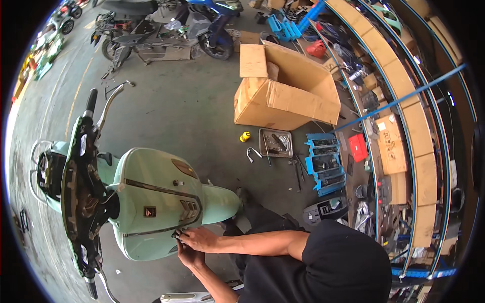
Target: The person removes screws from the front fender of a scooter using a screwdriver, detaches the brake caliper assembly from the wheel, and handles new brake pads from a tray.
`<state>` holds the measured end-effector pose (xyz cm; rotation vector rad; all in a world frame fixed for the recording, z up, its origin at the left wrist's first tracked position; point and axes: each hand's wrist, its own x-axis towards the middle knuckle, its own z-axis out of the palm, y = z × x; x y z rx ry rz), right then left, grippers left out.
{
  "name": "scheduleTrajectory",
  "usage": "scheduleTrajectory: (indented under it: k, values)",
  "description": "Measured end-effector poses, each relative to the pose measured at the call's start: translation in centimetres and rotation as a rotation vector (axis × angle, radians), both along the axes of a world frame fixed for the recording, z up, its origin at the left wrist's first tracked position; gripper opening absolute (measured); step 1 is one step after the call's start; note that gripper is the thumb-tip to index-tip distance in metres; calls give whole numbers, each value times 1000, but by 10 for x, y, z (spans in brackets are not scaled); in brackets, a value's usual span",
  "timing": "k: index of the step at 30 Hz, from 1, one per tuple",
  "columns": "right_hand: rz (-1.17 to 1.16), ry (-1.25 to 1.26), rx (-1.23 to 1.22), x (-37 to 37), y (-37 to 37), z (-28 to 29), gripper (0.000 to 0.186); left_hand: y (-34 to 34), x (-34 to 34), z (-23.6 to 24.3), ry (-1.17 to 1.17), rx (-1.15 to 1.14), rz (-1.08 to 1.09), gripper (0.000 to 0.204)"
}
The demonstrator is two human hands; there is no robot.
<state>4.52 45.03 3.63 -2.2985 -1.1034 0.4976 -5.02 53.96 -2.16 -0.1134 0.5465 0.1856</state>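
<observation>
Both my hands meet at the pale green scooter front panel [148, 187], below its slatted trim. My right hand [199, 240] comes in from the right with fingers pinched on a small dark part [177, 235] at the panel's edge. Just below it, my left hand [189, 256] reaches up, fingers closed around the same small part, whose shape is partly hidden by the fingers. The dark handlebar assembly [76, 192] stands uncovered to the left, and the front fender [218, 202] lies to the right.
A large open cardboard box [298, 106], metal tray [275, 154], yellow bottle [245, 136] and blue toolbox [326, 166] sit on the floor. Loaded shelving [419, 156] lines the right. A partly stripped blue scooter [212, 35] stands at the back.
</observation>
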Motion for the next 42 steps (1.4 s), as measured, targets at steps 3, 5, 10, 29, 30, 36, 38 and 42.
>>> scheduleTrajectory:
  k: [3,5,10,29,30,36,38,42]
  values:
    - [-1,-177,201,-4,5,-17,19,8,-2,-1,43,-124,-47,36]
    - [-16,-130,166,-8,13,-26,13,12,-2,3,33,-224,-25,36]
    - [-87,-132,148,-12,23,-38,10,21,4,13,137,31,-63,39]
    - [7,-91,218,-1,9,-15,12,16,5,26,288,181,-216,47]
    - [-15,-60,246,0,6,-12,14,16,3,24,245,224,-226,47]
    - [202,-165,187,13,1,-11,14,15,-3,11,270,157,-197,51]
    - [291,-219,163,16,2,-15,12,15,-4,7,255,155,-199,51]
    - [351,-378,247,18,0,-20,21,16,-1,5,327,176,-173,48]
